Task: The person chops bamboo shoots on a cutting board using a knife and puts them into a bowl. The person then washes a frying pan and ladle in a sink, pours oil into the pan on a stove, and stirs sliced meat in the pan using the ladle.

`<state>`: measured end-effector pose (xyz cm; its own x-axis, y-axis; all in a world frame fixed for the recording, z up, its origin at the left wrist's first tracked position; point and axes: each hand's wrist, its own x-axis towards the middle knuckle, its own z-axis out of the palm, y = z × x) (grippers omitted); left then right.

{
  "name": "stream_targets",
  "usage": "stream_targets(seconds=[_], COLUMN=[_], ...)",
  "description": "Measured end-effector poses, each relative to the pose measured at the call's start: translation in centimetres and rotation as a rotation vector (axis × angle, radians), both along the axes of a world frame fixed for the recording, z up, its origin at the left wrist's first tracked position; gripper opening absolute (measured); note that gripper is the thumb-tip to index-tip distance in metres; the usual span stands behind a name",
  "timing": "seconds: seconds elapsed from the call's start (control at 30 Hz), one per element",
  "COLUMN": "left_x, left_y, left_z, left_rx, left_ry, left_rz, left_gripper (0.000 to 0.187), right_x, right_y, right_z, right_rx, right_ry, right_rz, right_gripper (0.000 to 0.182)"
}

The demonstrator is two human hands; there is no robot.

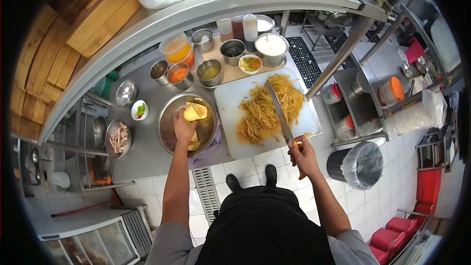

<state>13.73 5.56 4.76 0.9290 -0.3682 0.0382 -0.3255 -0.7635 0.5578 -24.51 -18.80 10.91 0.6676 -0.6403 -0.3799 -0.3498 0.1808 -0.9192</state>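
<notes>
My left hand [183,128] reaches into a wide metal bowl [168,140] and is closed on a stack of pale yellow slices [196,111]. More yellow pieces [194,143] lie in the bowl below it. At the front right corner of the white cutting board [229,113], my right hand [303,156] grips a large knife [281,113] by its orange-yellow handle. The blade points away from me and overlaps a big heap of thin yellow-brown strips [262,110] spread over the board.
Behind the board stand a bowl of white cream [271,45], sauce bottles [249,32] and several metal pots. To the left are a bowl of pale strips [118,139] and a small white bowl [139,110]. A lined bin [362,166] stands right; a steel shelf rail [196,18] arches overhead.
</notes>
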Motion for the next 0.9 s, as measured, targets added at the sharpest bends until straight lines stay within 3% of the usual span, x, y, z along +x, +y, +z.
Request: stream_targets(seconds=[0.17, 0.27, 0.3, 0.43, 0.53, 0.63, 0.73, 0.9], left_x=[2.5, 4.0, 2.6, 0.4, -0.3, 0.0, -0.5, -2.9], left_y=[2.3, 3.0, 2.4, -2.3, -7.5, -12.6, -17.1, -19.6], left_z=[-2.9, -2.7, 1.4, 8.9, 12.5, 11.7, 8.1, 5.4], left_rx=[-0.228, -0.436, -0.275, -0.223, 0.007, 0.319, 0.646, 0.661], left_ry=[-0.089, -0.052, -0.045, -0.240, -0.334, -0.467, -0.437, -0.370], left_rz=[-0.122, -0.089, -0.146, -0.331, -0.468, -0.585, -0.667, -0.792], left_gripper=[0.064, 0.047, 0.059, 0.054, 0.050, 0.049, 0.048, 0.049], right_x=[-0.9, -1.3, -1.5, -2.1, -2.5, -3.3, -4.1, -5.5], right_y=[0.0, -0.2, -0.4, -1.7, -2.6, -3.7, -4.6, -6.2], right_z=[-0.1, 0.6, 0.6, 0.5, 0.4, 0.9, 1.3, 1.4], right_rx=[0.013, 0.010, 0.004, -0.010, -0.008, -0.033, -0.044, -0.060], right_ry=[0.011, -0.040, -0.026, -0.010, -0.019, -0.007, 0.000, 0.027], right_rz=[-0.036, -0.046, -0.038, -0.020, -0.007, 0.016, 0.029, 0.060], right_gripper=[0.020, 0.020, 0.020, 0.021, 0.022, 0.022, 0.023, 0.024])
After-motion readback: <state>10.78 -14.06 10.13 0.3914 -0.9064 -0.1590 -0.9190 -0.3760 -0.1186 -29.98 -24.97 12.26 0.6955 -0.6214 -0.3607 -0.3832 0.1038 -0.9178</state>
